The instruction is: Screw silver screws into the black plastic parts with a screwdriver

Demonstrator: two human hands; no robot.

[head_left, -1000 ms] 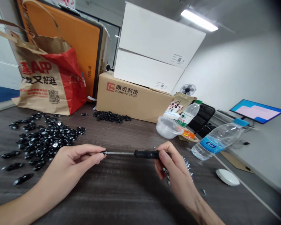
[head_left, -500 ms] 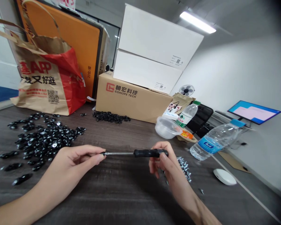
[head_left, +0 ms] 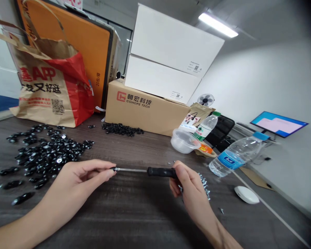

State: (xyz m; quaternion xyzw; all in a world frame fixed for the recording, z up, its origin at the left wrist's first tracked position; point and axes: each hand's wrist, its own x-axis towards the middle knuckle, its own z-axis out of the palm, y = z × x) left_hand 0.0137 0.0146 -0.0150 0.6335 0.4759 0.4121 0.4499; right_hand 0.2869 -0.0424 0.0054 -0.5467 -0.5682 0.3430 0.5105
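My right hand (head_left: 188, 183) is closed around the rear of the black handle of a screwdriver (head_left: 159, 172), held level above the table. Its metal shaft points left, and the tip meets a small black part (head_left: 114, 168) pinched between the thumb and fingers of my left hand (head_left: 90, 180). Most of that part is hidden by my fingertips. Left of my left hand lies a heap of small black parts with shiny metal spots (head_left: 49, 152). Silver screws (head_left: 205, 186) lie in a pile partly behind my right hand.
A second pile of black parts (head_left: 123, 129) sits before a cardboard box (head_left: 145, 110). A paper bag (head_left: 46, 86) stands at back left. To the right are a plastic tub (head_left: 185, 141), a water bottle (head_left: 235, 155), a white mouse-like object (head_left: 246, 194) and a loose screw (head_left: 221, 210).
My right hand has shifted its grip on the screwdriver handle, with the fingers now wrapped round its rear end. My left hand and the black part stay almost in place.
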